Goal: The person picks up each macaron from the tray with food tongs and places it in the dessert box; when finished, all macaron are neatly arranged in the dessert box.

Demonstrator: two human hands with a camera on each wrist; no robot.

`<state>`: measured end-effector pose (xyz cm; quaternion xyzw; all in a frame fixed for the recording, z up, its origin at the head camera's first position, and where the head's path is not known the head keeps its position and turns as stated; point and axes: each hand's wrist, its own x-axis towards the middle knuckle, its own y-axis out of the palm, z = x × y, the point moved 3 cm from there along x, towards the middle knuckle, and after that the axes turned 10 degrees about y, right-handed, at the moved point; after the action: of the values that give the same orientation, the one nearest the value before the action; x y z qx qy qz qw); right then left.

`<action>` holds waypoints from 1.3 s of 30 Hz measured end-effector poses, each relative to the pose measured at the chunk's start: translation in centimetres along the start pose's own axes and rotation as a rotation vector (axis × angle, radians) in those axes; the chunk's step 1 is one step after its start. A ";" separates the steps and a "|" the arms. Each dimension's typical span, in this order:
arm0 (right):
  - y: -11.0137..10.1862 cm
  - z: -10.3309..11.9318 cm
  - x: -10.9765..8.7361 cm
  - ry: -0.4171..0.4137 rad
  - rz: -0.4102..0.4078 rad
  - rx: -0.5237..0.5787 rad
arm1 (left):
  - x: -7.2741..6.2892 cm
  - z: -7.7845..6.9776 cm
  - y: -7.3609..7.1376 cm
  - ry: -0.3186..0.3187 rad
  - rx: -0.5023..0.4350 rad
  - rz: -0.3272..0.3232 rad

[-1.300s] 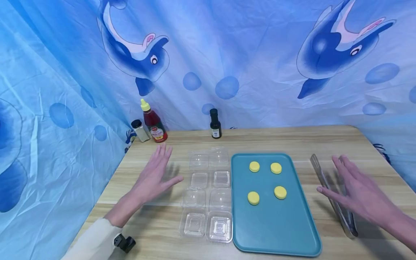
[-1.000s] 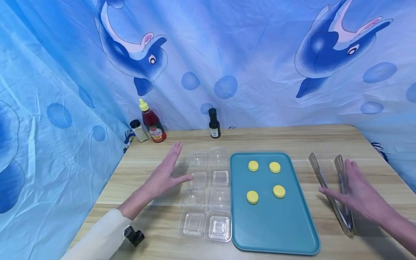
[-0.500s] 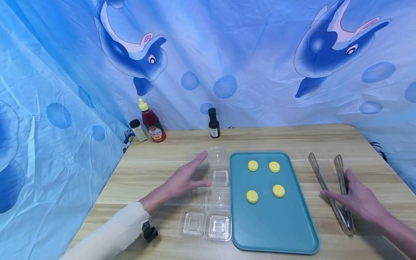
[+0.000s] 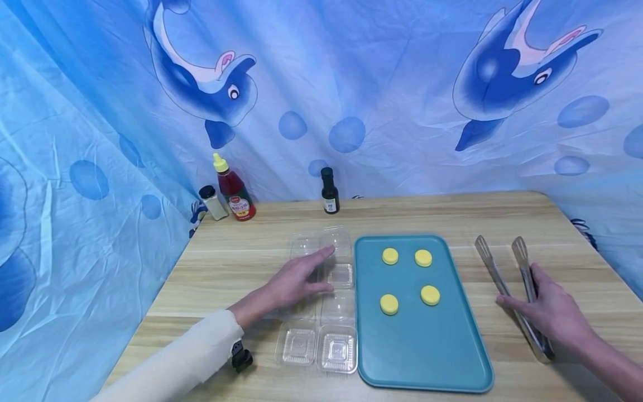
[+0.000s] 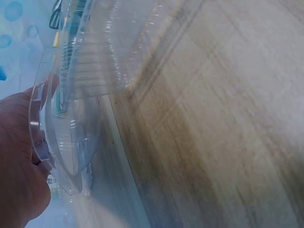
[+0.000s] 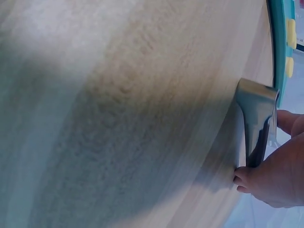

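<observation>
My left hand [image 4: 296,282] reaches over the clear plastic boxes [image 4: 337,349], fingers straight and thumb spread apart. Its fingertips and thumb tip lie to either side of a clear box base [image 4: 342,275] beside the tray. In the left wrist view, clear plastic walls [image 5: 71,128] stand in front of that hand. My right hand [image 4: 555,307] grips metal tongs [image 4: 494,268], thumb by the left arm and fingers along the right one. The tongs' tips stand apart, pointing to the back. The right wrist view shows the fingers curled round the tongs' bent end [image 6: 256,102].
A blue-green tray [image 4: 424,352] lies between the boxes and the tongs, bearing several yellow round pieces [image 4: 430,295]. At the back stand a red sauce bottle [image 4: 235,195], a black-capped jar [image 4: 213,202] and a small dark bottle [image 4: 329,192], close to a dolphin-print curtain [image 4: 402,111].
My left hand has moved right, from the bare table to over the boxes. My right hand has come down onto the tongs, whose right arm has shifted slightly inward.
</observation>
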<state>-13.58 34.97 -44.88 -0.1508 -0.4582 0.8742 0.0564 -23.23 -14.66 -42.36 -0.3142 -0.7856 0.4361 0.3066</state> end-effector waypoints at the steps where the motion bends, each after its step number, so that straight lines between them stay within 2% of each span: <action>1: 0.0 0.0 -0.1 -0.003 -0.010 -0.001 | 0.1 0.0 0.0 -0.002 0.003 0.003; 13: -0.3 -0.3 -0.4 -0.096 -0.205 0.027 | 0.3 -0.3 0.3 -0.015 0.060 0.021; 18: -0.5 -0.3 -0.5 -0.097 -0.249 0.033 | 0.4 -0.3 0.3 -0.026 0.067 0.026; 23: -0.8 0.1 -0.8 -0.099 -0.269 0.046 | 0.4 -0.5 0.2 -0.041 0.058 0.034; 28: -1.2 1.0 -1.2 -0.121 -0.250 0.077 | 0.5 -0.6 0.1 -0.034 0.057 0.031; 34: -1.3 2.7 -1.6 -0.212 -0.216 0.138 | 0.5 -0.6 0.2 -0.029 0.071 0.023; 39: -1.0 4.5 -2.0 -0.345 -0.213 0.147 | 0.6 -0.5 0.3 -0.032 0.077 0.023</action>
<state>-13.19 31.54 -41.18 0.0546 -0.4092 0.9073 0.0800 -23.16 -13.84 -42.28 -0.3043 -0.7693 0.4744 0.3009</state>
